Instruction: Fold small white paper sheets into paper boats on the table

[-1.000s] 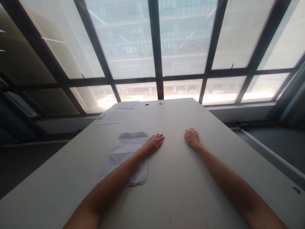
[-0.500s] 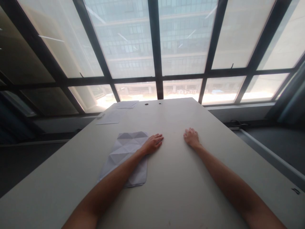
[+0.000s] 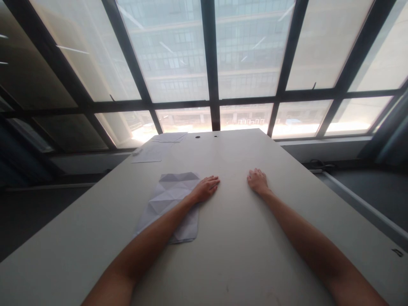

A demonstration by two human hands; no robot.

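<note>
My left hand (image 3: 206, 188) lies palm down on the white table, fingers stretched out. It holds nothing, and its wrist and forearm cross over creased white sheets of paper (image 3: 172, 192), which lie stacked with a grid of fold lines. Part of that paper is hidden under the arm. To the right, my right hand (image 3: 257, 180) rests on the bare tabletop with its fingers curled in. Nothing shows in it, and a stretch of table separates the two hands.
More white paper (image 3: 148, 154) lies at the table's far left, with further sheets (image 3: 169, 137) behind it. The white table (image 3: 229, 246) has two small dark holes near its far edge. A dark-framed window wall (image 3: 214, 76) stands beyond. A small dark mark (image 3: 397, 253) sits at the right edge.
Both hands keep their places on the table. The whole view has shifted slightly, with the table and paper appearing a little higher and further right.
</note>
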